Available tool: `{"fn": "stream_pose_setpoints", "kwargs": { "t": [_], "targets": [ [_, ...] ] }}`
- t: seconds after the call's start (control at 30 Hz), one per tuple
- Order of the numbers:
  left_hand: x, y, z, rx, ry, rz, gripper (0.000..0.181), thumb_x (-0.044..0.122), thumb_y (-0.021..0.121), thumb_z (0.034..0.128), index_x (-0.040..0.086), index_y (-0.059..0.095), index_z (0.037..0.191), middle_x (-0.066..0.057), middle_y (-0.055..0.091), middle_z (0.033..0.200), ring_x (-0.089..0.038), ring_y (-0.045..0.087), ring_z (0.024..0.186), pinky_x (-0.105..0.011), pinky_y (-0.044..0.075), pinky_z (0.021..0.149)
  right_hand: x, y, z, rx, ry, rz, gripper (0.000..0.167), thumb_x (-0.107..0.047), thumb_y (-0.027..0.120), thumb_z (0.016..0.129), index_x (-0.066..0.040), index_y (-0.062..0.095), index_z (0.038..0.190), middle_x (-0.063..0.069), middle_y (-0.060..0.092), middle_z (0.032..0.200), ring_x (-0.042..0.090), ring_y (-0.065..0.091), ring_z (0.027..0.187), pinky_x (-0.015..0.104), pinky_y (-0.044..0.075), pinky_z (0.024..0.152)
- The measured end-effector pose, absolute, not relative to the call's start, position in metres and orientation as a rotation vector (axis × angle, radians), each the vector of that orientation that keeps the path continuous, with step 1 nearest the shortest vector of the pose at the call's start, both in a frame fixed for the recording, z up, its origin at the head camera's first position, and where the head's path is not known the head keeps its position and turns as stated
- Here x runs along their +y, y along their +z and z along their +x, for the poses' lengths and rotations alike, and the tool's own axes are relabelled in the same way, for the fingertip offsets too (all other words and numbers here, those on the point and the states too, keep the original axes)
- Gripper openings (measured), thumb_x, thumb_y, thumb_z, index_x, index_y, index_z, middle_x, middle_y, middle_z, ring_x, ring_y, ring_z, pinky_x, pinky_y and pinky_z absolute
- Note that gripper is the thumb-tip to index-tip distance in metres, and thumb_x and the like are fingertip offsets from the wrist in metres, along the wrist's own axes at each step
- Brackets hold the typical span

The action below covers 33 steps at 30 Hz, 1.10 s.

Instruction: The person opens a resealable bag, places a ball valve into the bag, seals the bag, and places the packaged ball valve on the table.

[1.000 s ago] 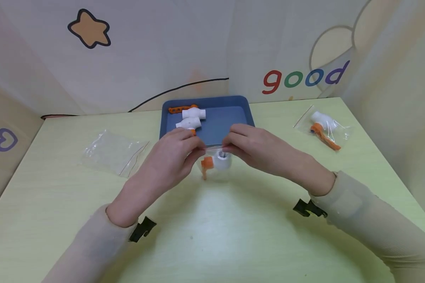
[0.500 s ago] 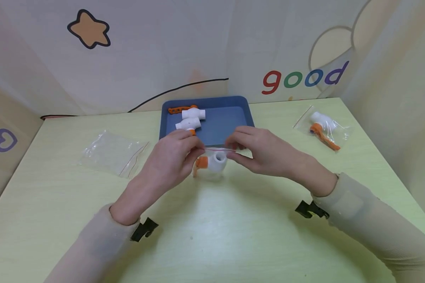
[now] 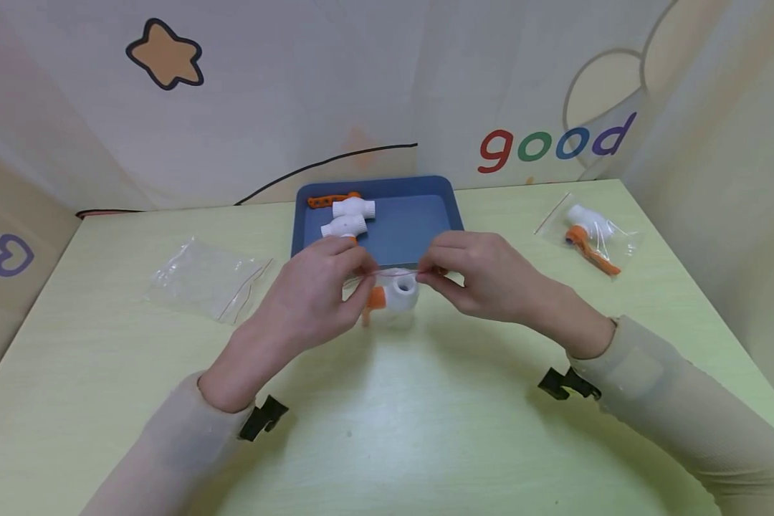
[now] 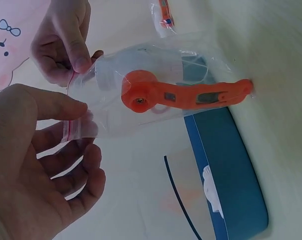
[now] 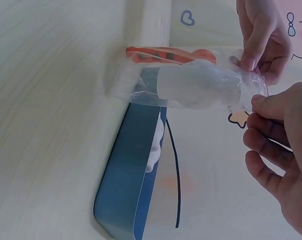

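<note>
The clear zip bag hangs in front of the blue tray, left hand and right hand each pinching its mouth; height above the table is hard to judge. The wrist views show the orange handle lengthwise; only the head view looks into the white valve.

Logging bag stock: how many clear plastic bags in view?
3: a flat bag left of the blue tray, a held bag between left hand and right hand, a filled bag right of the tray. Any behind the hands would be hidden.
</note>
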<state>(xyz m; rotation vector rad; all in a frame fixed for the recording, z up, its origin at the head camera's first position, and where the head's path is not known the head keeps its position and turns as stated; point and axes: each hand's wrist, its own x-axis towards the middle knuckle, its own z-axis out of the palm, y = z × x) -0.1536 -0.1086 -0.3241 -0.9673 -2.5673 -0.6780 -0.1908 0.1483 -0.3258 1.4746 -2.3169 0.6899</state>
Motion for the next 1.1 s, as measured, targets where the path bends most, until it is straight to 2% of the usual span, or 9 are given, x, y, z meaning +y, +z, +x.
{"fn": "stream_pose_setpoints", "kwargs": {
  "t": [0.17,0.43,0.73,1.1],
  "targets": [
    [-0.107,-0.325,-0.154,-2.574,-0.703,-0.986,0.012,0.014,0.078,0.0924,0.005,0.075,0.099,-0.002,0.067,0.090,-0.020,0.064,0.085,-0.031,0.053,0.073,0.147,-0.326,-0.191,-2.293,0.709,1.477,0.012,-0.005,0.083,0.085,-0.007,0.073,0.091,-0.002,0.066,0.081,0.009,0.055,0.067,0.025,0.048,0.057],
    [-0.104,-0.326,-0.154,-2.517,-0.729,-1.007,0.006,0.007,0.078,0.0926,0.002,0.076,0.094,-0.003,0.066,0.085,-0.019,0.059,0.081,-0.028,0.051,0.070,0.146,-0.327,-0.190,-2.314,0.754,1.450,0.011,-0.005,0.082,0.087,-0.007,0.072,0.091,-0.002,0.065,0.084,0.009,0.056,0.072,0.027,0.050,0.060],
    [-0.102,-0.327,-0.153,-2.456,-0.754,-1.014,0.003,0.005,0.076,0.0931,0.002,0.075,0.092,-0.003,0.065,0.083,-0.018,0.058,0.079,-0.028,0.050,0.067,0.143,-0.331,-0.191,-2.311,0.868,1.457,0.017,-0.009,0.082,0.088,-0.006,0.072,0.101,0.000,0.066,0.095,0.012,0.062,0.082,0.030,0.056,0.072],
    [-0.098,-0.330,-0.152,-2.436,-0.793,-1.002,0.005,0.003,0.072,0.0914,0.006,0.074,0.088,0.000,0.063,0.080,-0.016,0.059,0.080,-0.028,0.050,0.069,0.137,-0.333,-0.190,-2.256,0.934,1.497,0.015,-0.001,0.082,0.086,-0.004,0.071,0.095,0.001,0.065,0.088,0.009,0.059,0.077,0.027,0.054,0.064]
  ]
}}
